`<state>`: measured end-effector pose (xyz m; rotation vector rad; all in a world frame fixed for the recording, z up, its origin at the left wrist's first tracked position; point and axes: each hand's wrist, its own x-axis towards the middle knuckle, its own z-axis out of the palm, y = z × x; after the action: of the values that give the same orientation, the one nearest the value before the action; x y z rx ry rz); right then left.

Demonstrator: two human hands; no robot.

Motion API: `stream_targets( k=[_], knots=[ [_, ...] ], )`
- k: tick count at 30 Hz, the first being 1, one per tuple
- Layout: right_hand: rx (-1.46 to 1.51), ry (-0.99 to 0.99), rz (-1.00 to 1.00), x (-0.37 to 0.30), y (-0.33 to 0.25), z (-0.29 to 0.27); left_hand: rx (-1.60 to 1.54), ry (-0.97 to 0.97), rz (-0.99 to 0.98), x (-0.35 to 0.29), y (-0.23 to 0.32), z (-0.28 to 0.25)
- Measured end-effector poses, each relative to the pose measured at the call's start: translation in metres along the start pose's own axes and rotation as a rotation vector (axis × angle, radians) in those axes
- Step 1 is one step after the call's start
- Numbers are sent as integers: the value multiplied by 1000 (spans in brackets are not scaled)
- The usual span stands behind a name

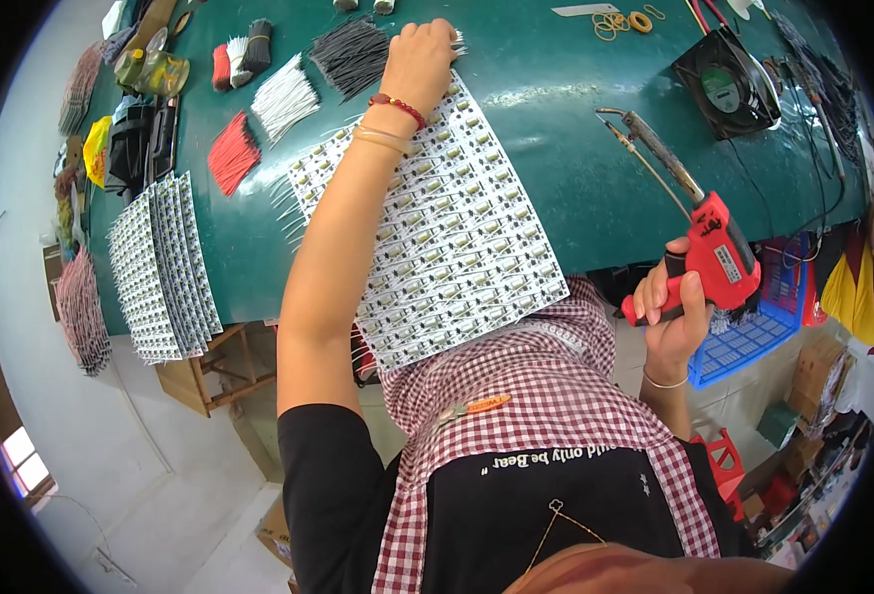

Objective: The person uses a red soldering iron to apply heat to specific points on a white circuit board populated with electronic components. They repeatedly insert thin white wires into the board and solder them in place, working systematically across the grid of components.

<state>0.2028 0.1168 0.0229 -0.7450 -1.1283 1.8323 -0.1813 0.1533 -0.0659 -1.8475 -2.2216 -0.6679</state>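
My right hand [676, 309] is wrapped round the handle of a red soldering gun [722, 252], its metal tip raised and pointing up to the left. At the far edge of a large panel of small circuit boards [457, 228], my left hand [422, 57] has its fingers curled downward. Short white wire ends [460, 44] show beside those fingertips; the hand hides what they grip. The panel lies partly under my left forearm and overhangs the near table edge. Thin wires stick out along its left side.
Piles of black wires [350, 57], white wires [284, 99] and red wires [233, 153] lie left of my forearm on the green table [556, 129]. Further left are stacked circuit panels [164, 267]. A black fan [726, 87] stands at right, above a blue crate [754, 342].
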Motion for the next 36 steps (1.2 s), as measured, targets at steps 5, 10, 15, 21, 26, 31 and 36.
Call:
stream_targets(
  k=[5, 10, 15, 21, 26, 31, 36],
  knots=[
    [20, 1, -10, -3, 1, -2, 40, -25, -46, 0, -4, -8],
    [30, 19, -5, -6, 1, -4, 52, 25, -74, 3, -3, -10],
    [34, 29, -4, -6, 2, -5, 79, -84, -92, 6, -2, -14],
    [21, 14, -15, -5, 0, -4, 184, -30, -28, 1, 0, -4],
    [56, 35, -27, -4, -2, -8, 243, -31, 35, 0, 6, -3],
    [47, 45, -60, -4, -5, -11, -17, 174, 42, -1, 1, -17],
    [88, -39, -35, -2, -7, -7, -201, 177, -8, -32, 47, -69]
  ],
)
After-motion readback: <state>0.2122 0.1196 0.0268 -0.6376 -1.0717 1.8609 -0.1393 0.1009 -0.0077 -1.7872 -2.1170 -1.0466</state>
